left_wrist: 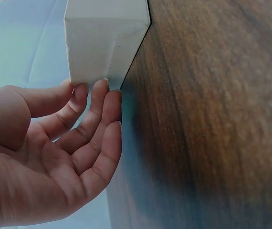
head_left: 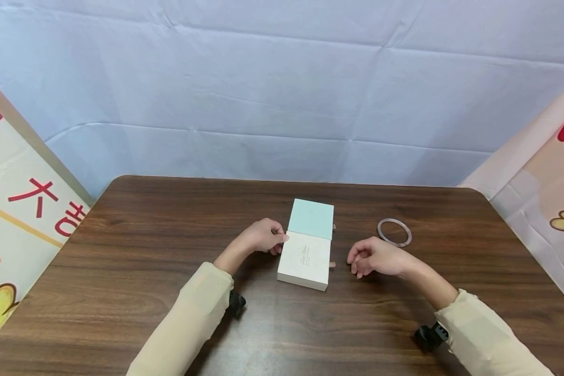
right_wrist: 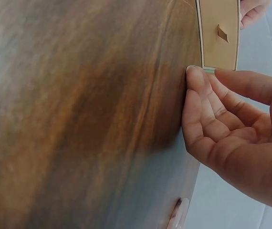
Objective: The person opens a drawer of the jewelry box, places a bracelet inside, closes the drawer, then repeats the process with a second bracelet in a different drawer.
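A white box (head_left: 304, 259) with faint gold print lies flat on the wooden table. Directly behind it, edge to edge, is a pale mint box (head_left: 312, 219). My left hand (head_left: 265, 236) is at the white box's left side, with the thumb tip at the top edge and loosely bent fingers touching the side wall (left_wrist: 105, 47). To the right of the boxes hovers my right hand (head_left: 376, 256), loosely curled around nothing. A small ribbon tab (right_wrist: 223, 34) sticks out of a box's tan end face, facing that hand. Another ribbon tab (head_left: 334, 227) shows on the mint box.
A pale lilac ring (head_left: 394, 232) lies on the table (head_left: 169, 224) just behind my right hand. White cloth (head_left: 282, 94) hangs beyond the far edge. Printed banners (head_left: 23, 209) stand at both sides. Dark wrist devices (head_left: 431, 336) sit below the sleeves.
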`<state>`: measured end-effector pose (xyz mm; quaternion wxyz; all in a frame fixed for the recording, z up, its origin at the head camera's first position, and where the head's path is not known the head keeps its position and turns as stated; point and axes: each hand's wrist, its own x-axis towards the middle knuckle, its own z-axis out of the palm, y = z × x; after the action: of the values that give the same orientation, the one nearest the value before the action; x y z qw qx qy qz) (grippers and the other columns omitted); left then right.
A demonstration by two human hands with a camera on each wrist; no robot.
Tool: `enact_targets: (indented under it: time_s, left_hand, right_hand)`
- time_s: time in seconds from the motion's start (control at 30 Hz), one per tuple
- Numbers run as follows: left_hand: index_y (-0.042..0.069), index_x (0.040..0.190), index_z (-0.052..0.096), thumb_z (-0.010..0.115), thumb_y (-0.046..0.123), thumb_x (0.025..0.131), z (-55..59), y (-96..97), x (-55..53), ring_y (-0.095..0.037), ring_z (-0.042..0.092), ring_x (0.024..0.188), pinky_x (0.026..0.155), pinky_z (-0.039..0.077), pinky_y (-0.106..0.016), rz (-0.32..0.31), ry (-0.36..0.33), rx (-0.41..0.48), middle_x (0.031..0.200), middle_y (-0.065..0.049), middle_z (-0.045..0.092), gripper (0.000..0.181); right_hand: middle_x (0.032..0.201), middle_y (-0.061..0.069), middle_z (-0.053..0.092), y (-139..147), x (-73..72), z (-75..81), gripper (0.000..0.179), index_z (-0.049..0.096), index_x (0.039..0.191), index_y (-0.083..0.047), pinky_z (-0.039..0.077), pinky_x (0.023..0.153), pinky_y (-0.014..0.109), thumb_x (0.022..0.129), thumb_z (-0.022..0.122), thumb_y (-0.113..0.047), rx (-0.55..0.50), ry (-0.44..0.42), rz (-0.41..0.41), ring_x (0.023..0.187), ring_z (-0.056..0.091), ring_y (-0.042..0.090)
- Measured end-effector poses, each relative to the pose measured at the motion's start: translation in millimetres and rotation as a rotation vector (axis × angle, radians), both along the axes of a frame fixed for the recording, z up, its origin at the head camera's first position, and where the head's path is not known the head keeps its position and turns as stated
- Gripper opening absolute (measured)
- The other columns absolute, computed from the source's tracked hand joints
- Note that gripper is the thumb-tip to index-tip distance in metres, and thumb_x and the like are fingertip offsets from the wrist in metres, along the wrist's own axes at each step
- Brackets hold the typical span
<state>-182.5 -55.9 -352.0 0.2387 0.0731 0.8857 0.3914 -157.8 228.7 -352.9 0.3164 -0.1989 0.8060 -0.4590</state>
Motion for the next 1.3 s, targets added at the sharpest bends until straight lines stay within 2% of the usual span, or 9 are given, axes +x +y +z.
enact_targets:
  time_s: [0.2,0.43,1.03,1.3]
  left_hand:
    - [0.003,0.078,0.059,0.055,0.019,0.093,0.7,-1.2,-2.2,-0.018,0.061,0.064,0.058,0.045,-0.029,-0.023,-0.011,-0.004,0.07,-0.008,0.063,0.023]
    - [0.002,0.079,0.059,0.055,0.021,0.093,1.6,-4.5,-5.7,-0.018,0.063,0.066,0.061,0.048,-0.029,-0.038,-0.03,0.036,0.073,-0.008,0.063,0.024]
    - [0.001,0.084,0.06,0.054,0.022,0.094,-2.2,-5.3,-14.5,-0.019,0.063,0.068,0.062,0.048,-0.029,-0.001,-0.02,0.068,0.075,-0.008,0.064,0.024]
    - [0.001,0.085,0.06,0.054,0.024,0.094,-3.0,-3.3,-22.2,-0.019,0.063,0.068,0.063,0.049,-0.029,0.001,-0.001,0.054,0.076,-0.008,0.063,0.025]
  right_hand:
    - [0.079,0.013,0.06,0.0,0.4,-1.3,0.016,0.055,0.097,0.014,0.05,0.065,0.033,0.085,0.049,0.006,-0.008,0.001,-0.002,0.07,0.061,0.025]
    - [0.079,0.013,0.06,0.8,-0.3,-2.3,0.017,0.054,0.098,0.014,0.049,0.064,0.033,0.083,0.048,0.007,-0.013,0.004,0.004,0.071,0.06,0.025]
    - [0.078,0.012,0.059,0.1,1.0,-2.7,0.016,0.054,0.097,0.014,0.049,0.063,0.032,0.085,0.048,0.007,-0.01,0.01,-0.006,0.069,0.059,0.024]
    - [0.079,0.014,0.06,0.6,1.3,-3.1,0.019,0.054,0.099,0.016,0.048,0.063,0.032,0.083,0.046,0.01,-0.021,0.008,0.004,0.07,0.058,0.025]
